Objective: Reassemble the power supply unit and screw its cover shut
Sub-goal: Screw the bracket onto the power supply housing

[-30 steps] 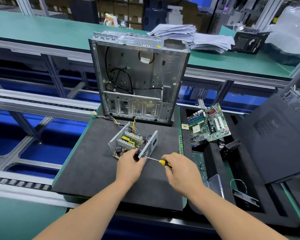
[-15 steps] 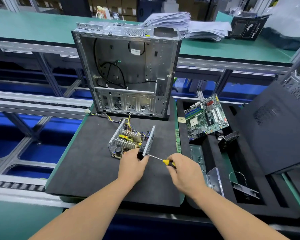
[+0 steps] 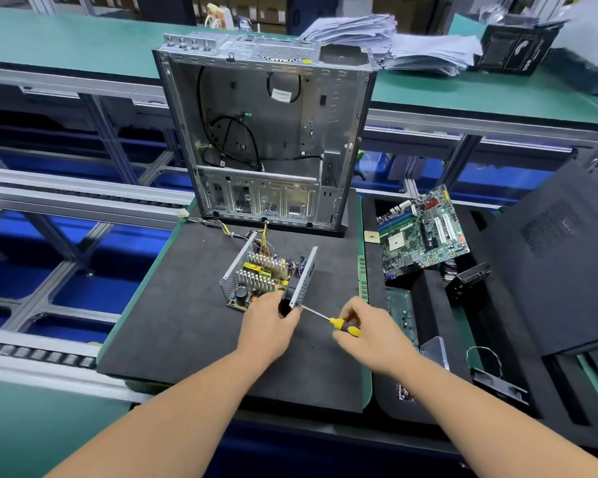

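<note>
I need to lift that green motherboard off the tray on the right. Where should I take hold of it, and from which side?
Grip the motherboard by its bare edges, probably the two long sides, pinching from above with fingers clear of the components. It lies tilted, its far end raised against the foam tray, so coming in from the near right looks easiest. The slots and socket crowd the top face, leaving only the rim safe.

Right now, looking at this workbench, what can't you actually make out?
All from the head view:
- Screw at the screwdriver tip: hidden behind the left hand and the power supply wall.
- What the black thing in the left hand is: mostly covered by its fingers.
- Screwdriver handle end: wrapped in the right hand.
- Motherboard markings: too small.
- Black box at the back: blurred.
</note>
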